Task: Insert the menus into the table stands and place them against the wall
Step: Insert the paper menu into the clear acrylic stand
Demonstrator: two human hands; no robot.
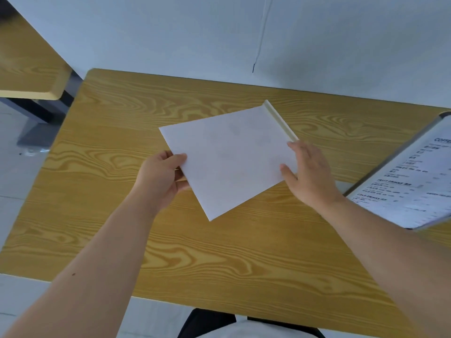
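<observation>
Looking from the left, we see a second table [26, 69] in the upper corner, its dark metal base [36, 123] standing on the pale floor [14, 167], apart from the wood-grain table [195, 252] in front of us, whose far edge meets the white wall [170, 32]. Our left hand [162, 180] is closed on the near left edge of the sheet [229, 159], thumb lying on top and the other fingers curled beneath, so the paper is pinched between them. We hold the sheet above the middle of the table, tilted, with its blank white side up and one corner pointing down toward us. Along its far right edge runs the stand [280, 120], a pale narrow strip into which that edge of the sheet appears to be seated; we cannot tell how deep it sits. Our right hand [310, 176] rests on the right side of the sheet, just below the near end of the stand, with fingers spread loosely and the thumb on the paper; whether any fingers reach under the sheet we cannot tell. Further right, a printed menu [412, 181] lies at the table's right edge, inside a clear holder [390, 154] with a dark rim, tilted and partly cut off by the frame. A thin dark line [262, 32] runs down the wall above the stand.
</observation>
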